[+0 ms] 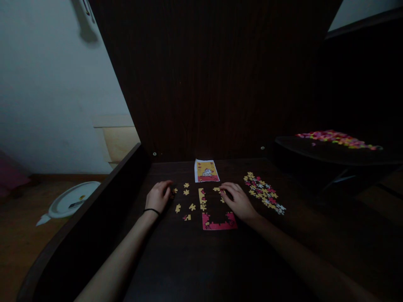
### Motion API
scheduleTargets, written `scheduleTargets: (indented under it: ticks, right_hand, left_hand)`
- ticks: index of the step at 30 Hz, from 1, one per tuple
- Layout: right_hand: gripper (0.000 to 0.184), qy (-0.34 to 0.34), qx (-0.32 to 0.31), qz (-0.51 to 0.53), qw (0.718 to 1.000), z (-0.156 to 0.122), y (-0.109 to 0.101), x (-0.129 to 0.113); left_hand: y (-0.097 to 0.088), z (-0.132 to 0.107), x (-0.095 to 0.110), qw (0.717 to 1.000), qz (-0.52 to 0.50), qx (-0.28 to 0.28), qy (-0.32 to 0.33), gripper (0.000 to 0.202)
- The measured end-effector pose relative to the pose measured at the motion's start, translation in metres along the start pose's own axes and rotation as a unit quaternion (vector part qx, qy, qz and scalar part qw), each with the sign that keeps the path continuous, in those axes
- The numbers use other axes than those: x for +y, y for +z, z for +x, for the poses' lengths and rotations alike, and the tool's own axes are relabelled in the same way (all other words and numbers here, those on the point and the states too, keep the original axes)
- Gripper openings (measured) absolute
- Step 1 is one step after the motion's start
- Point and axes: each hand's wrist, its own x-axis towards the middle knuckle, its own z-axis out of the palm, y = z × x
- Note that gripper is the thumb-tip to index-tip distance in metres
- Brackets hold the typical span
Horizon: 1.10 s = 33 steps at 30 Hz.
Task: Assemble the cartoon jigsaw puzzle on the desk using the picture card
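Observation:
My left hand rests on the dark tabletop with its fingers curled together over small yellow puzzle pieces that partly show at its fingertips. My right hand pinches at a puzzle piece beside the top yellow edge pieces; its fingertips partly hide what they hold. Between the hands stands a partly joined frame: a yellow left side strip and a pink bottom section. Several loose yellow pieces lie between the left hand and that strip. Behind them is a printed picture sheet with a white figure.
To the right of my right hand spreads a pile of mixed yellow, pink and white pieces. Farther right, a dark surface bears a heap of bright pink and yellow bits. A raised dark side panel borders the left; a white lid-like object lies beyond it.

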Motion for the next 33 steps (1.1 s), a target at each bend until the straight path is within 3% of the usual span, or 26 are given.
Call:
scheduleTargets:
  ticks: [3,11,16,22,33]
  right_hand:
    - [0.018,-0.003,0.003,0.004,1.0,-0.001,0.002,-0.001]
    - [0.016,0.002,0.001,0.006,1.0,-0.001,-0.001,-0.004]
    - [0.014,0.002,0.014,0.002,1.0,-0.001,0.0,-0.004]
    - [0.013,0.004,0.02,0.004,1.0,-0.001,0.001,-0.003]
    - [0.013,0.013,0.005,0.01,1.0,-0.001,0.0,-0.001]
  left_hand:
    - [0.002,0.0,0.001,1.0,-0.003,-0.006,0.006,0.025]
    - [0.007,0.0,0.005,0.989,-0.014,-0.062,0.133,0.028]
    - [0.01,0.0,0.014,0.979,0.014,-0.099,0.177,0.033]
    - [0.01,0.001,0.025,0.973,0.05,-0.135,0.182,0.034]
    - [0.012,-0.002,0.024,0.98,0.053,-0.092,0.167,0.039]
